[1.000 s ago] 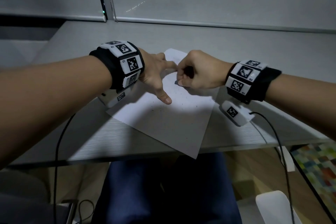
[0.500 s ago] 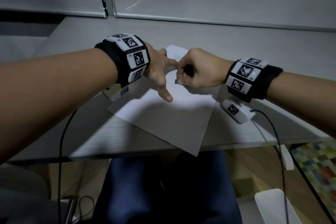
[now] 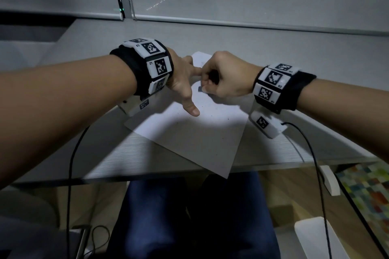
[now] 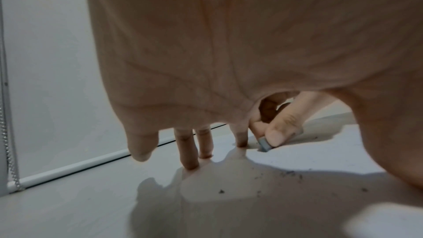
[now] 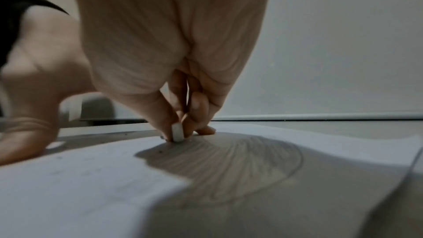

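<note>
Rubber eraser (image 5: 177, 132), pinched in the right hand's (image 3: 226, 78) curled fingers, stands on the paper's (image 3: 200, 136) far part. Left hand's (image 3: 183, 78) straight fingers pin the sheet. Crumbs (image 4: 290, 173) lie scattered and pencil shading (image 5: 228, 160) shows nearby, so erasing seems unfinished.

A sheet of paper (image 3: 189, 139) lies askew on the tabletop (image 3: 294, 52), near the middle of its front edge, with one corner hanging over that edge and the opposite corner towards the back edge. The left hand (image 3: 181, 78) stands on the sheet's far left part, fingertips down. The right hand (image 3: 227, 78) is just to its right. Between them the eraser (image 3: 201, 88) stands on the sheet (under the right fingertips). Crumbs (image 4: 290, 173) lie on the sheet beneath the left palm.
</note>
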Available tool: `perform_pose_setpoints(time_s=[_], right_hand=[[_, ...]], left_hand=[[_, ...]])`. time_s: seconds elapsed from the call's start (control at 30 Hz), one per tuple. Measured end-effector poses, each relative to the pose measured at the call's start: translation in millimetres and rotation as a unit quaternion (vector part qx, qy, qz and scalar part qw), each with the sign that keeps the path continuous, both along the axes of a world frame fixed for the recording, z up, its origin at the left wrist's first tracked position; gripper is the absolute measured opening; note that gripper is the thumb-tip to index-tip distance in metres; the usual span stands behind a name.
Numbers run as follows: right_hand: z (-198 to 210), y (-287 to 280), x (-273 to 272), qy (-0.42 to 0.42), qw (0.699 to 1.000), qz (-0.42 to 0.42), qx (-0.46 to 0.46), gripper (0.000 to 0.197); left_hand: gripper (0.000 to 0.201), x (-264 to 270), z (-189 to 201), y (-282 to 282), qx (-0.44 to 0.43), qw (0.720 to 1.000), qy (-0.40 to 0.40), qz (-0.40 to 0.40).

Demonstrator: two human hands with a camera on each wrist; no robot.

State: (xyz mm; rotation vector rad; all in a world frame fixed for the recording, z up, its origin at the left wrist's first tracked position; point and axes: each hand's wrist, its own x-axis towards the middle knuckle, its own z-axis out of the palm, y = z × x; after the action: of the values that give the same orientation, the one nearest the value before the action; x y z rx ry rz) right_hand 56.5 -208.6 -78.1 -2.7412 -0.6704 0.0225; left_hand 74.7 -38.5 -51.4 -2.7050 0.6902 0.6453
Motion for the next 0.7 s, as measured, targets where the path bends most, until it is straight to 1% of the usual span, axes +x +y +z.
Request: perform_pose_setpoints(time_s=[0.1, 0.23, 0.3, 0.37, 0.47, 0.53, 0.6, 0.7], right_hand=[[-1.1, 0.1, 4.7, -0.018, 0.999, -0.030, -0.011, 0.011], [0.5, 9.3, -20.4, 0.031, 0.999, 0.034, 0.000, 0.006], [-0.2, 12.0, -25.3, 0.039, 0.998, 0.047, 0.002, 0.007], [-0.7, 10.6, -17.3, 0.022, 0.999, 0.025, 0.012, 0.011], [-0.7, 8.6, 1.4, -0.014, 0.999, -0.033, 0.010, 0.011], [0.2, 8.6, 6.4, -0.025, 0.998, -0.049, 0.003, 0.011], [0.3, 11.2, -0.3, -0.016, 0.999, -0.039, 0.006, 0.011], [0.0, 18.1, -21.2, 0.023, 0.999, 0.021, 0.010, 0.008]], left_hand=[[0.132, 0.0, -0.3, -0.4, 0.001, 1.000, -0.005, 0.002], [0.133, 2.4, -2.7, 2.4, -0.003, 1.000, 0.001, -0.003], [0.132, 3.4, -3.8, 3.3, -0.008, 1.000, 0.004, -0.007], [0.131, 4.3, -3.9, 3.4, -0.011, 1.000, 0.006, -0.011], [0.135, 5.4, -3.9, 4.9, -0.008, 1.000, 0.008, -0.007], [0.138, 6.0, -5.6, 5.2, -0.016, 1.000, 0.006, -0.004], [0.144, 6.9, -8.0, 5.8, -0.028, 1.000, 0.005, -0.001], [0.148, 8.9, -10.5, 7.5, -0.047, 0.999, 0.008, -0.004]])
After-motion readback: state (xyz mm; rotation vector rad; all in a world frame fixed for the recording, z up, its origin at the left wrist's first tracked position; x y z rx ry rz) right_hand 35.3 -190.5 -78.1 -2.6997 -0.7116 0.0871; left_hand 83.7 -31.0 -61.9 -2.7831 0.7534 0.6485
